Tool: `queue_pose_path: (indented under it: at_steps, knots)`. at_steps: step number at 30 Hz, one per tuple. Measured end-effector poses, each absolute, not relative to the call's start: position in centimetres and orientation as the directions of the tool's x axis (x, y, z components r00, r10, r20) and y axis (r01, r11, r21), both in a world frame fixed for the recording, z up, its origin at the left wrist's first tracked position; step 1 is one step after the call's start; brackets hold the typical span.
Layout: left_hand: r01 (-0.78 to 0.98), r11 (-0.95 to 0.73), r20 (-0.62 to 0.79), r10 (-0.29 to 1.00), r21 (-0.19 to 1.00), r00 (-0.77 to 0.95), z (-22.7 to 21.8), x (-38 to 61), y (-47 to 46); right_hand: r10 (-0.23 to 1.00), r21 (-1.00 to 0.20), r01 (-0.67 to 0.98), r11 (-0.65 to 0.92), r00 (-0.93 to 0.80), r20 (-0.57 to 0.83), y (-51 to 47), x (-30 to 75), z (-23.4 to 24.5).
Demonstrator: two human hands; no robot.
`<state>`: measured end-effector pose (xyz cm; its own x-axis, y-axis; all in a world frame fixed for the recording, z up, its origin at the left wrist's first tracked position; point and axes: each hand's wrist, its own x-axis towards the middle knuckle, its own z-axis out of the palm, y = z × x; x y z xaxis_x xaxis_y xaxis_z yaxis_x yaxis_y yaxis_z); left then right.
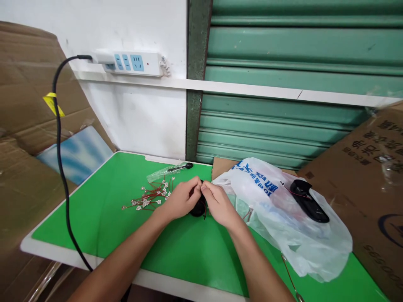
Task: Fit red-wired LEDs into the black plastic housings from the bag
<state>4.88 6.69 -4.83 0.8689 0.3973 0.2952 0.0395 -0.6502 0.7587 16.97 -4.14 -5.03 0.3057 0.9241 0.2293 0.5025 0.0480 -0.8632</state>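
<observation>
My left hand (180, 199) and my right hand (219, 204) meet over the middle of the green table, thumbs and fingers pinched together at the tips. Whatever lies in the pinch is too small and hidden to make out. Just beneath them a black part with a rounded end (197, 209) is partly covered by the hands, and a thin red wire shows beside it. Left of my left hand lies a loose heap of red wires with small silvery round ends (154, 193).
A white plastic bag (302, 247) with blue print covers the table's right side, a black curved casing (310, 203) on top. Behind the heap is a clear wrapper with a black piece (179, 167). A black cable (59, 147) hangs from the power strip (135, 63). Cardboard boxes (352, 180) flank the table.
</observation>
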Motion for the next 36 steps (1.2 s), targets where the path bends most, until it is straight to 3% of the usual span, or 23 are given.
queue_pose_path:
  at_steps: [5, 13, 16, 20, 24, 29, 32, 36]
  knots:
    - [-0.010, -0.608, 0.279, 0.350, 0.794, 0.894, -4.6, 4.5, 7.0, 0.939, -0.919, 0.390, 0.065, 0.288, 0.188, -4.3, 17.4, -4.9]
    - [0.049, -0.685, 0.264, 0.345, 0.727, 0.901, -4.7, 4.5, 7.2, 0.942, -0.909, 0.412, 0.067, 0.275, 0.194, -4.2, 17.3, -5.1]
    - [0.091, -0.678, 0.281, 0.419, 0.729, 0.863, -4.5, 4.4, 7.8, 0.927, -0.901, 0.422, 0.101, 0.289, 0.239, -4.2, 17.1, -4.6]
    - [0.258, -0.684, 0.304, 0.586, 0.682, 0.751, -4.4, 4.2, 8.9, 0.844, -0.900, 0.423, 0.110, 0.438, 0.309, -4.0, 17.9, -4.6]
    - [0.412, -0.639, 0.165, 0.647, 0.649, 0.744, -4.9, 4.4, 8.8, 0.867, -0.887, 0.458, -0.064, 0.466, 0.178, -3.8, 18.6, -5.2]
    - [0.506, -0.536, -0.013, 0.678, 0.676, 0.735, -5.4, 4.8, 7.8, 0.832, -0.602, 0.678, -0.422, 0.553, 0.040, -3.6, 18.2, -5.1]
    - [0.498, -0.477, -0.053, 0.682, 0.724, 0.730, -5.6, 4.9, 7.6, 0.837, -0.551, 0.711, -0.437, 0.546, 0.040, -3.4, 17.8, -5.3]
    - [0.402, -0.424, -0.021, 0.667, 0.812, 0.745, -6.0, 5.0, 7.9, 0.855, -0.648, 0.694, -0.315, 0.504, 0.124, -3.5, 17.9, -5.9]
